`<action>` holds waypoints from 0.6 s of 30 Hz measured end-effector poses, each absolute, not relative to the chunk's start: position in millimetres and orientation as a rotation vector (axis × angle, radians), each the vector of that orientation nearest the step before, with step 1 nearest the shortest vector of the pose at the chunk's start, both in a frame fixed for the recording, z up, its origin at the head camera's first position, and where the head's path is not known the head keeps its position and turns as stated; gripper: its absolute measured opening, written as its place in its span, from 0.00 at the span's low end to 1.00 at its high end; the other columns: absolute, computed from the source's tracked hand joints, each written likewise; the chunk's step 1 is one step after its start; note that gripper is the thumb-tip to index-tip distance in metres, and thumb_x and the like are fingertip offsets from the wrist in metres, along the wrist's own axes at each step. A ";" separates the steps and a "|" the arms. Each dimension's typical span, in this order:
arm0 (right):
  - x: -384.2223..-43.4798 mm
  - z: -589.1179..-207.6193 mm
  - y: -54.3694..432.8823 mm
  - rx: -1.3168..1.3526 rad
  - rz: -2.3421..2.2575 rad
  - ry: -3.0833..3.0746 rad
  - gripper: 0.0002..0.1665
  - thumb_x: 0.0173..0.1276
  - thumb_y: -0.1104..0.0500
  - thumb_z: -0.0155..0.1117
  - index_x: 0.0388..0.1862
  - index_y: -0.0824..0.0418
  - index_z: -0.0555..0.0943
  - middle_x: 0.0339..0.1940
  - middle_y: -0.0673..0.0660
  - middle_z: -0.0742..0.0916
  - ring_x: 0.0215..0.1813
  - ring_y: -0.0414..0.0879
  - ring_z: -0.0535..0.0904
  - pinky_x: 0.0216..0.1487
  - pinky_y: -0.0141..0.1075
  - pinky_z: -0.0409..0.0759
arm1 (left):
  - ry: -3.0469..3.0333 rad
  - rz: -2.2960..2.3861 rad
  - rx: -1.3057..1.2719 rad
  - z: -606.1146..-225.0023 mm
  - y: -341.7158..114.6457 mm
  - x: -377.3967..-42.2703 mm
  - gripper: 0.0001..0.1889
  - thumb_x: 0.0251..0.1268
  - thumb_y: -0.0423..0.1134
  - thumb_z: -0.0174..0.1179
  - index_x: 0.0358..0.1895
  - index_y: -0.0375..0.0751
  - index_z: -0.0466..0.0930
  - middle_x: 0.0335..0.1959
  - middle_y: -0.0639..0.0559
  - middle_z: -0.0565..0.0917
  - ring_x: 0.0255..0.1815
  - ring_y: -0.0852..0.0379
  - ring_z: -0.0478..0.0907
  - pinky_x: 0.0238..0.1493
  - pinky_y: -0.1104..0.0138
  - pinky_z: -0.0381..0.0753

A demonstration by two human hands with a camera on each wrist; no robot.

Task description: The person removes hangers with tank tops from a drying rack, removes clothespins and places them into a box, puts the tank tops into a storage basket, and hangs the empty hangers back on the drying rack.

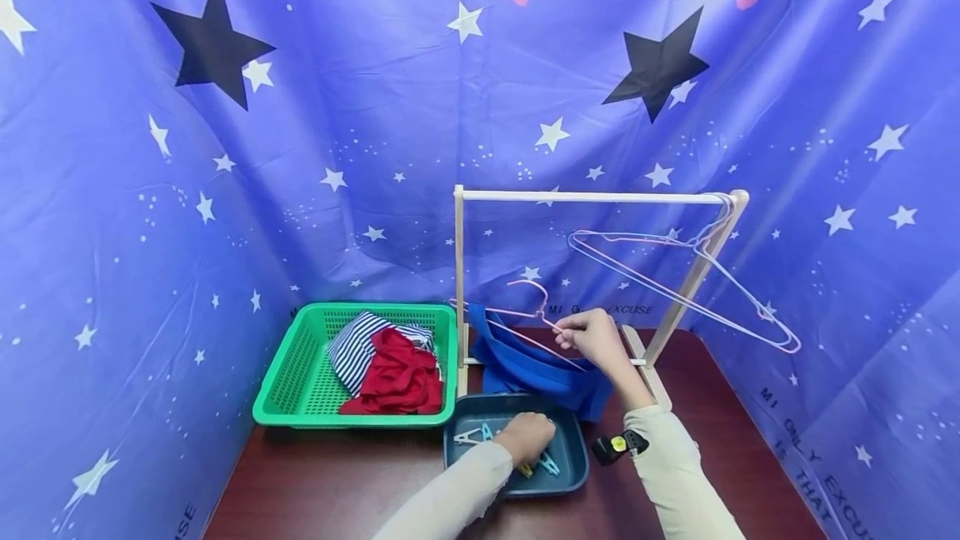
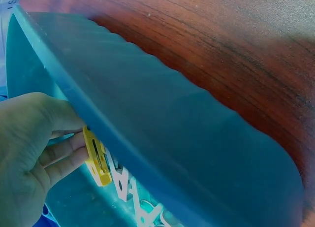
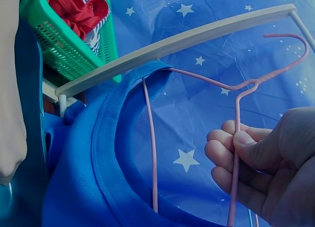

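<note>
My right hand [image 1: 592, 336] pinches one shoulder of a pink wire hanger [image 3: 236, 163] between thumb and fingers. The hanger's other arm runs through the neck opening of a blue shirt [image 3: 103, 153], which droops onto the table behind the tray. Down in a dark blue-green tray [image 1: 577, 473], my left hand [image 1: 529, 438] has its fingers on a yellow clothespin [image 2: 97, 158], pinching it near the tray wall. White clothespins [image 2: 119, 180] lie beside it, partly hidden by the rim. A light blue clothespin [image 1: 550, 463] shows just right of the left hand in the head view.
A green basket [image 1: 270, 394] at the left holds red cloth [image 1: 401, 373] and striped cloth [image 1: 352, 352]. Behind the tray stands a wooden rack [image 1: 585, 197]; two more wire hangers [image 1: 637, 280] hang at its right end. A star-printed curtain [image 1: 405, 107] encloses the table.
</note>
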State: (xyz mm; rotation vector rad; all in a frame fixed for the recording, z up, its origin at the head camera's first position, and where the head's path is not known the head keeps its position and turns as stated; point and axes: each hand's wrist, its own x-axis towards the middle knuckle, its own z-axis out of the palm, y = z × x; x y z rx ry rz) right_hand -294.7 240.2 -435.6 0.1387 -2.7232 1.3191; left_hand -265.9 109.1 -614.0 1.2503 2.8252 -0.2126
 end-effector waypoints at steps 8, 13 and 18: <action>-293.1 -435.8 244.1 0.164 1.342 -2.701 0.07 0.67 0.75 0.64 0.40 0.76 0.87 0.30 0.67 0.91 0.29 0.50 0.89 0.35 0.36 0.88 | 2.820 -0.190 1.256 -615.6 108.9 -267.2 0.10 0.50 0.42 0.80 0.33 0.54 0.87 0.32 0.61 0.87 0.30 0.64 0.79 0.37 0.72 0.82; -293.2 -438.5 244.0 0.172 1.354 -2.706 0.07 0.66 0.75 0.65 0.40 0.76 0.87 0.29 0.67 0.91 0.27 0.45 0.88 0.32 0.29 0.85 | 2.799 -0.154 1.232 -614.9 108.4 -265.1 0.11 0.49 0.44 0.81 0.35 0.53 0.88 0.33 0.60 0.88 0.31 0.64 0.79 0.39 0.72 0.82; -293.4 -438.4 241.7 0.181 1.350 -2.708 0.07 0.66 0.74 0.65 0.40 0.76 0.87 0.30 0.67 0.91 0.28 0.46 0.89 0.34 0.33 0.87 | 2.792 -0.159 1.246 -612.5 108.5 -264.6 0.13 0.48 0.45 0.82 0.36 0.54 0.89 0.34 0.61 0.87 0.31 0.65 0.79 0.39 0.73 0.82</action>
